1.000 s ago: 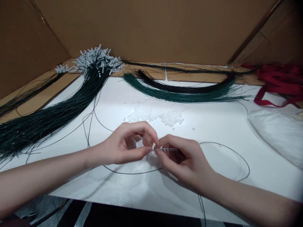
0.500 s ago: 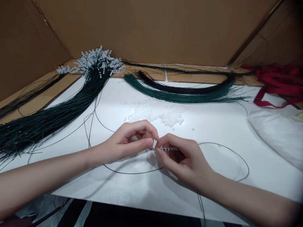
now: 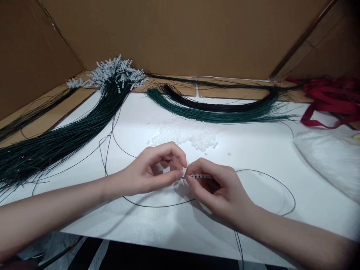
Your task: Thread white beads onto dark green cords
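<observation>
- Your right hand (image 3: 221,183) is pinching a beaded wire (image 3: 201,176) between thumb and index finger; the other fingers are curled behind it.
- This beaded wire lies about level in your right hand, above the white board (image 3: 157,223), and its row of small white beads shows between your thumb and index finger.
- A short bare part of the wire comes out of your right fingertips, toward the left hand (image 3: 152,170).
- Your left hand is bent, with the tip of the thumb just beside this bare part and the index fingertip a little above; I cannot tell if the left fingers grip the wire.
- Beyond your hands, a pile of loose white beads (image 3: 188,135) is spread on the board.
- One thin dark wire (image 3: 157,206) curves on the board below your hands, and a loop (image 3: 294,195) is at the right of your right hand.
- At your left lies a thick bundle of dark green wires (image 3: 87,123), with white beaded tips (image 3: 114,73) at its far end.
- Behind the pile, a green bundle (image 3: 213,118) and a black bundle (image 3: 213,106) lie side by side.
- At the far right you have red ribbon (image 3: 323,103), and nearer, a clear plastic bag (image 3: 332,157).
</observation>
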Demonstrator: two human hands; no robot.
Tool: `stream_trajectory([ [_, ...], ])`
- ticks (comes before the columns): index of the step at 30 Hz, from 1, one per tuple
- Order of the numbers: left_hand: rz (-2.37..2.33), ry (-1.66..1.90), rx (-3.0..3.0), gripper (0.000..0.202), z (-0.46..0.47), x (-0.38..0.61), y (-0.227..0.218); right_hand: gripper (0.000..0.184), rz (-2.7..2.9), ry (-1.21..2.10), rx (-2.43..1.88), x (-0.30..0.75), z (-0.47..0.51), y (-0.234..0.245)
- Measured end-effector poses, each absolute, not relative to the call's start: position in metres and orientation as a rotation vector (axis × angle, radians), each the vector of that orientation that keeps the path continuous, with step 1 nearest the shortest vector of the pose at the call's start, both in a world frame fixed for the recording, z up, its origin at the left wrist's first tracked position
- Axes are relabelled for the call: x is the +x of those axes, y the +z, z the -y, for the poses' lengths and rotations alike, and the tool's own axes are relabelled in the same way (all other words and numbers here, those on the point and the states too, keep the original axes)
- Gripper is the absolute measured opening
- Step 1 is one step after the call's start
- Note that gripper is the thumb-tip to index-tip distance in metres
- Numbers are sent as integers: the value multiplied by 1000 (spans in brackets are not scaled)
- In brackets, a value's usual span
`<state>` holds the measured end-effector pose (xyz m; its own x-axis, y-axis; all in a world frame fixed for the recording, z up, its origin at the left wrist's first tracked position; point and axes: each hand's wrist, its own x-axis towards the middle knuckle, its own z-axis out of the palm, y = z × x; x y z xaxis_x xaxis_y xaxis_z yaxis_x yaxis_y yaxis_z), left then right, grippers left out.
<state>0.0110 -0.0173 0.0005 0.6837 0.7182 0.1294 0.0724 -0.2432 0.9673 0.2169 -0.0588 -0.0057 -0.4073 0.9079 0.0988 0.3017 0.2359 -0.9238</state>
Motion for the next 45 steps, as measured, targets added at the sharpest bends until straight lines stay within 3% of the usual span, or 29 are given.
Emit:
stream_trajectory([
  [24,-606,707,1759,9,18,10,-2,10,1842,1181,-1096,217,59,-6],
  [32,-1005,996,2112,11,-4,-2,2,10,1813,1190,-1121,218,60,-6],
  [45,-1078,818,2574,6,-22,-4,-12,10,1846,1141,-1149,216,59,-6],
])
